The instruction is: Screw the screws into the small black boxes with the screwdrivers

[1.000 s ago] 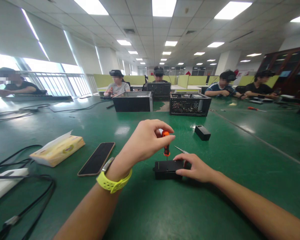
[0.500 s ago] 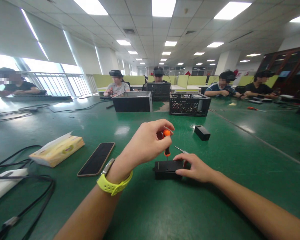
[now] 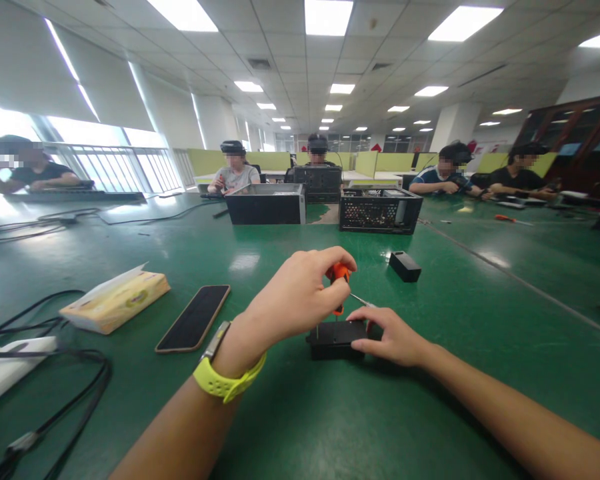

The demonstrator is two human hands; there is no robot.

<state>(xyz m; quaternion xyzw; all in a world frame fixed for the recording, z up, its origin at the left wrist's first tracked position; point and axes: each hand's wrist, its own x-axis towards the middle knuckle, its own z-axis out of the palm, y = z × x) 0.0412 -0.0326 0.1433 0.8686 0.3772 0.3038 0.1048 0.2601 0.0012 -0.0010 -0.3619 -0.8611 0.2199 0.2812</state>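
My left hand [image 3: 305,285], with a yellow-strapped watch on its wrist, grips the orange and black handle of a screwdriver [image 3: 342,272]. The screwdriver stands nearly upright, its thin shaft meeting the top of a small black box [image 3: 330,345]. Around the right end of that box, the fingers and thumb of my right hand [image 3: 391,339] hold it against the green table [image 3: 300,413]. Just behind the box lies a slim metal tool [image 3: 362,301], one end of it hidden by my right hand.
Further back right sits another small black box [image 3: 405,267]. To the left are a phone [image 3: 194,319], a tissue pack [image 3: 116,300] and black cables [image 3: 100,373]. Computer cases [image 3: 266,204] stand across the table, with several people seated beyond. Another screwdriver [image 3: 513,219] lies far right.
My left hand has lowered slightly and shifted a little right, and the screwdriver handle has moved right with it. My right hand and the black box stay nearly still.
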